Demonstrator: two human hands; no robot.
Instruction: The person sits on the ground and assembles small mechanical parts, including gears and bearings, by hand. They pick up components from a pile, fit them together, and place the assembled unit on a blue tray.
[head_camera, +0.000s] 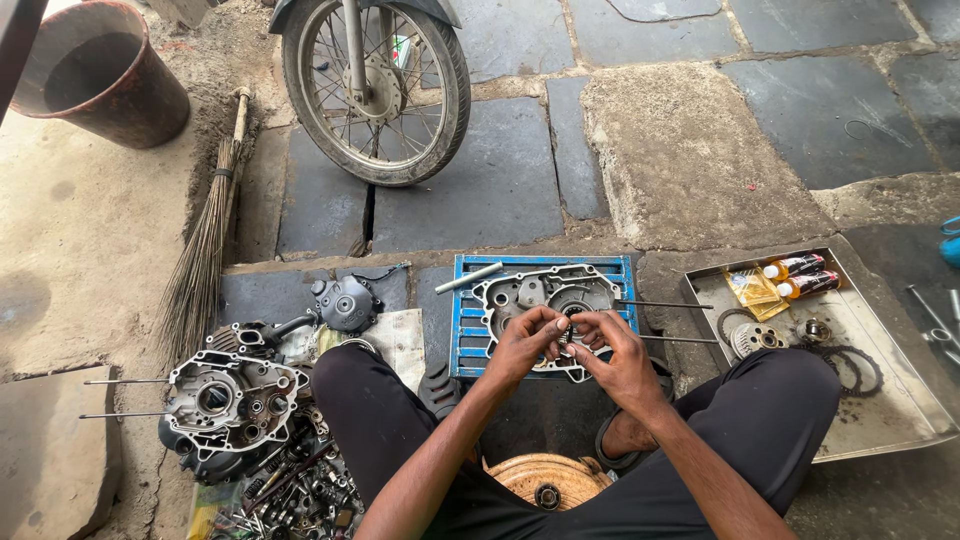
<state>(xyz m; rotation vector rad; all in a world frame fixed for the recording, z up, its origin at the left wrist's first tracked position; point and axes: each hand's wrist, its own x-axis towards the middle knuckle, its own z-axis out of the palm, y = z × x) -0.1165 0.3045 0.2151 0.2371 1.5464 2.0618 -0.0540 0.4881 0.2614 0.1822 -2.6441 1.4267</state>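
A round wooden stool (548, 482) is sitting between the person's knees, nearest to them. Just beyond it, the left hand (522, 345) and right hand (612, 352) are meeting, fingers pinched narrowly around a small metal part (566, 337) between them. Directly under and beyond the hands, an engine case half (545, 300) is lying on a blue crate (470, 320). A metal tray (880, 400) is resting right of the hands, another engine case (232, 400) left. Farther off, a motorcycle wheel (375, 90) is standing.
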